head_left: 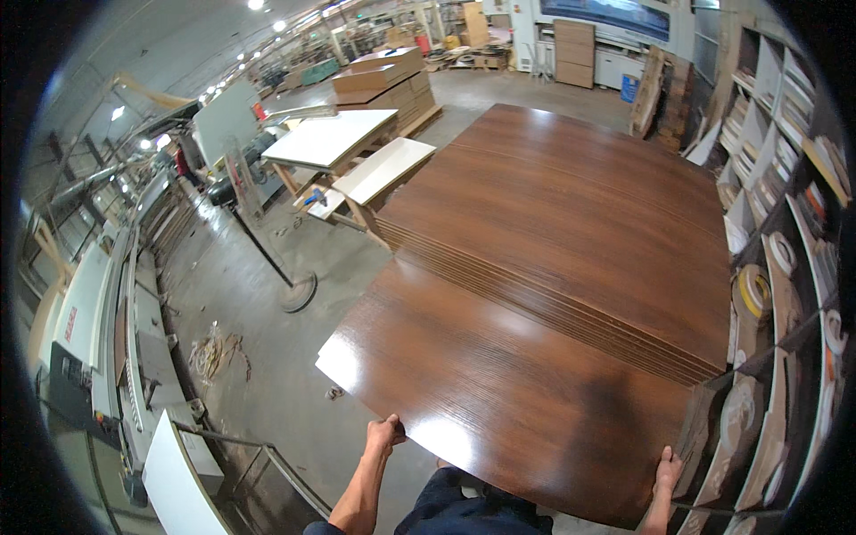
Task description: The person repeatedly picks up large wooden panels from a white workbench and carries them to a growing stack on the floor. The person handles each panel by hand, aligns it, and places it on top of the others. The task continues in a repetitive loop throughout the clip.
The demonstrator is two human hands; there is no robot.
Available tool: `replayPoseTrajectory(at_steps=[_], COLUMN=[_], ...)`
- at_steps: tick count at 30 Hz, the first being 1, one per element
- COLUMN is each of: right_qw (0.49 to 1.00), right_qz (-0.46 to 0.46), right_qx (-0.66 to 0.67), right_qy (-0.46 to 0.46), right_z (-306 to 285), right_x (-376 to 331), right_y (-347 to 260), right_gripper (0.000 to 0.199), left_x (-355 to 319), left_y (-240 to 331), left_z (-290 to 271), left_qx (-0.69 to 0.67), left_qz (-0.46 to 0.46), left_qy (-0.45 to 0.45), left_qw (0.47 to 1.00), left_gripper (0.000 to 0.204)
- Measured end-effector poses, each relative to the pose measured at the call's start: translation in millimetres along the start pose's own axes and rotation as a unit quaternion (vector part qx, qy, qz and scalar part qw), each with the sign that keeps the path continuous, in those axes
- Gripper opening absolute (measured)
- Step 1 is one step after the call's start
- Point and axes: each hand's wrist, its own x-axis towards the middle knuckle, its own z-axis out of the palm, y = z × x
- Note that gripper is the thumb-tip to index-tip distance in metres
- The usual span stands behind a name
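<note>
A glossy dark-brown wood-grain panel point(499, 383) lies in front of me, its near edge close to my body. On that near edge, toward the left, my left hand point(385, 434) is closed, the fingers curled out of sight under the board. My right hand point(667, 470) grips the panel's right edge near its near corner, thumb upward; its fingers are partly hidden. Just beyond the panel rises a stack of matching brown boards point(588, 214), its layered edges facing me. Whether the panel rests on anything underneath is hidden.
Close on the right stands a shelf rack point(767, 267) holding rolls and strips. Left lie a long machine point(120, 330), a white board on a metal frame point(178, 481) and a pole on a round base point(299, 292). White-topped tables point(330, 138) and stacked brown boards point(388, 85) stand farther off.
</note>
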Motion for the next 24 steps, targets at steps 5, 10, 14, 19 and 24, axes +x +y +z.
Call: replayPoseTrajectory(at_steps=[5,10,14,19,24], right_qw=[0.994,0.987,0.994,0.991,0.987], right_qz=[0.003,0.003,0.045,0.097,0.097], right_qx=[0.049,0.014,-0.025,-0.003,0.031], right_qy=[0.099,0.158,0.097,0.088,0.125], right_z=[23.1,39.0,34.5,30.7,45.7], right_x=[1.1,10.5,2.8,-12.6,8.5], right_y=[-5.4,3.0,-9.7,-30.1,-8.6], right_gripper=[0.035,0.043,0.032,0.054,0.050], left_x=[20.5,20.0,9.3,42.9,147.1], left_y=[9.8,31.2,54.6,87.6,138.4], left_z=[0.3,-1.4,-1.8,-21.3,-39.7], left_qx=[0.197,0.221,0.363,0.624,0.550], left_qz=[0.021,0.014,0.044,0.116,0.353], left_qy=[0.079,0.024,0.001,0.055,0.238], left_qw=[0.977,0.975,0.931,0.771,0.718], left_gripper=[0.037,0.041,0.043,0.039,0.060])
